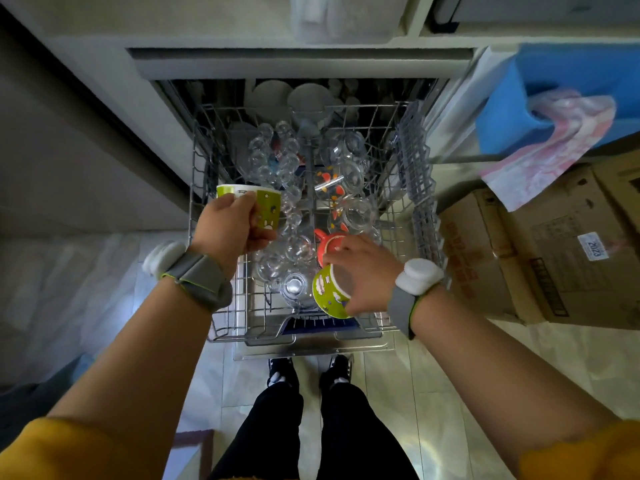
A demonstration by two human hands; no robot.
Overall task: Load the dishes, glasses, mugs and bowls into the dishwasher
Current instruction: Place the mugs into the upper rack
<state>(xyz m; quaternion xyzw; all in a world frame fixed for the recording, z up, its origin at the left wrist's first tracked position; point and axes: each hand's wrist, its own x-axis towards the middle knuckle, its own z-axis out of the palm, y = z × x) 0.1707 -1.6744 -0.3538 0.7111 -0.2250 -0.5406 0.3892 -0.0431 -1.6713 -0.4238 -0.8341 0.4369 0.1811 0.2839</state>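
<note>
Pulled-out wire rack [221, 327], crowded with clear glasses [273, 161] beyond both hands. Red mug [329, 245] seated just beyond the right hand [363, 271]; one upturned glass [294, 289] left of it, near the front rail.

This is a home kitchen, seen from above by a person standing at an open dishwasher [311, 351] built in under a pale desk [207, 39]. Its pulled-out wire rack [405, 216] is crowded with clear glasses [273, 161], a red mug [329, 245] and green patterned mugs [266, 209], with white bowls [306, 98] on the level behind. The pale tiled floor [398, 382], cardboard boxes [540, 258] stacked to the right, and a blue bin [571, 84] draped with a pink cloth [554, 143] give it a lived-in household look.
</note>
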